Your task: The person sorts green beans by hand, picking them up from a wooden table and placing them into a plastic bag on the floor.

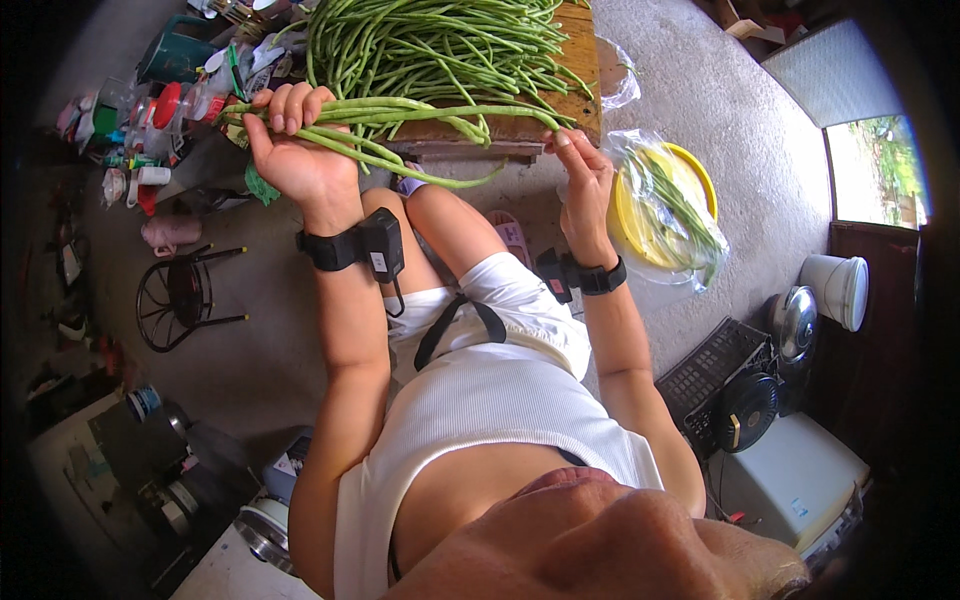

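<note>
My left hand point(304, 150) is closed around a small bunch of long green beans point(405, 112), their ends sticking out past my fingers at the left. The bunch stretches to the right, level with the front edge of a wooden table point(581, 45). Between thumb and fingertips, my right hand point(581, 161) pinches the far end of one bean from that bunch. A large heap of yardlong beans point(435, 52) covers most of the tabletop just beyond both hands. Some loose bean ends hang over the table's near edge.
Right of the table, a clear plastic bag of long beans point(675, 202) lies over a yellow basin point(705, 176). Bottles and household clutter point(157, 120) crowd the left. A small black-framed chair point(187, 296) stands on the floor. A black crate point(712, 367) and white bucket point(832, 289) are at right.
</note>
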A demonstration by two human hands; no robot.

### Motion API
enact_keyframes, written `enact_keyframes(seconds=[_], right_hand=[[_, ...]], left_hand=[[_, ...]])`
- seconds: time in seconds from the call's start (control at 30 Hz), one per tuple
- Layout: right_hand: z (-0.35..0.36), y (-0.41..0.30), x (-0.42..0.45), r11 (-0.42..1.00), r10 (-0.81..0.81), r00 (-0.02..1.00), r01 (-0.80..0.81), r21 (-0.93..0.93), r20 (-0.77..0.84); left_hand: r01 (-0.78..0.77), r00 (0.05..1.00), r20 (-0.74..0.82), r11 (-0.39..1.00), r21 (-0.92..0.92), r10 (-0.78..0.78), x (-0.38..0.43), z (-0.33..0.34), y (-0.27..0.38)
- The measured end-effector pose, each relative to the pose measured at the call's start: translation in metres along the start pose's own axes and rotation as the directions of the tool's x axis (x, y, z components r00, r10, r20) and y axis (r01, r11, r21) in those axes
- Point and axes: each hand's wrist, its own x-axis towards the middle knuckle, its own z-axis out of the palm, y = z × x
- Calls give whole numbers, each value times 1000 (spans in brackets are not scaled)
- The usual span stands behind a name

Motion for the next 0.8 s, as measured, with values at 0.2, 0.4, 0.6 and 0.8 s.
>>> enact_keyframes(seconds=[0.2,0.4,0.6,0.8], right_hand=[[-1,3,6,979,89,992,-71,191,-88],[-5,8,10,908,166,980,-194,371,107],[6,0,7,618,179,963,-269,739,201],[28,5,-8,990,103,958,-125,64,267]], left_hand=[[9,1000,-21,1000,-15,-10,-2,-3,-6],[-15,999,-50,998,-54,12,2,-13,-2],[5,997,-78,1000,-18,-6,0,-20,-18],[40,992,-114,998,-52,-46,-3,-24,-30]])
